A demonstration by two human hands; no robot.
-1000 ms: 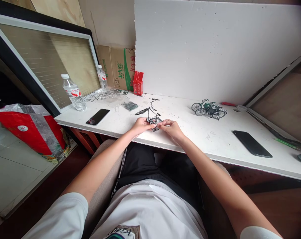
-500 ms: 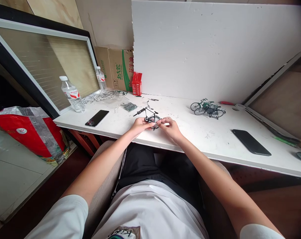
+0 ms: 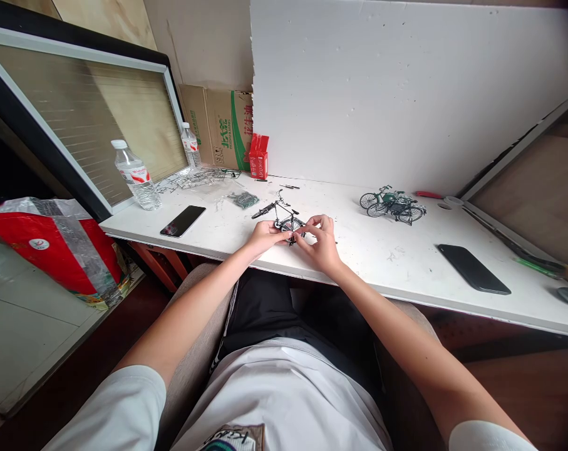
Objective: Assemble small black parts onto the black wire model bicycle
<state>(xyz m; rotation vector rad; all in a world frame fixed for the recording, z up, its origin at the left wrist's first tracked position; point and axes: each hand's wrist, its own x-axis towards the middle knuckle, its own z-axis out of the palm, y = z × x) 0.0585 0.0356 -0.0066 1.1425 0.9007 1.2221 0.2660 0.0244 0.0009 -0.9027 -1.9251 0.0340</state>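
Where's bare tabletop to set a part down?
Widest patch: between the right hand, the parked model bicycles and the right smartphone, bar faint marks. Smaller: between the left smartphone and the left hand. Crowded: back left corner, with water bottles and sprues.

I get soft, fairly even light on my feed; its source lies out of view. The upright white foam board [image 3: 382, 81] at 1 o'clock is pale, greying towards the right, and the matt white tabletop [image 3: 363, 260] reads bright, the space beneath it dim. At 10 o'clock a pale reflection lies across the grey-framed glass pane [image 3: 91, 119]. My wide lens stretches the white cloth sleeves [image 3: 119, 407] at 8 and 4 o'clock. The 2 o'clock corner darkens. Fine spokes on the small black model bicycle [image 3: 288, 223] merge.
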